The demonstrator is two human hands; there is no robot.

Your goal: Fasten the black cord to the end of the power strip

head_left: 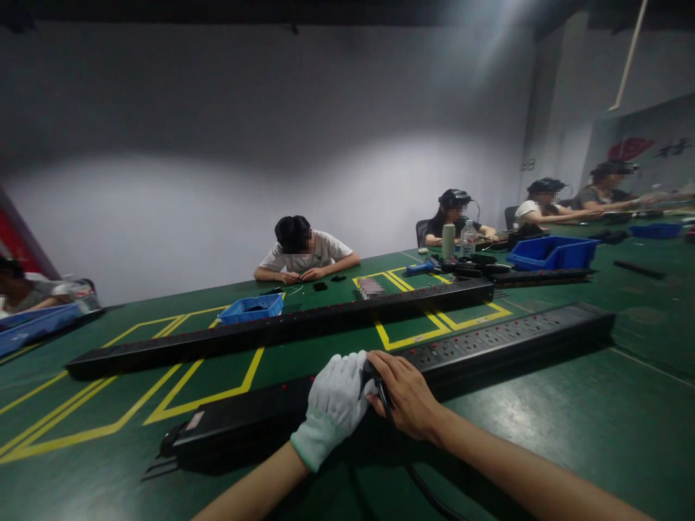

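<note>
A long black power strip [489, 354] with a row of sockets and small red marks lies slantwise across the green table in front of me. My left hand [335, 398], in a white knitted glove, wraps over the middle of this strip with its fingers together. Against it is my right hand [405, 394], bare, its fingers closed around a black plug [369, 373] at the strip's top. From the plug a black cable [418, 477] runs down toward me. Both hands hide the plug's front, so whether it sits in a socket cannot be seen.
Behind lies a second long black power strip [287, 325], across yellow tape outlines [203, 387]. Farther back are a small blue tray [250, 309], a larger blue bin [554, 253], a blue tool [420, 268] and bottles [448, 241]. Several people sit around the table.
</note>
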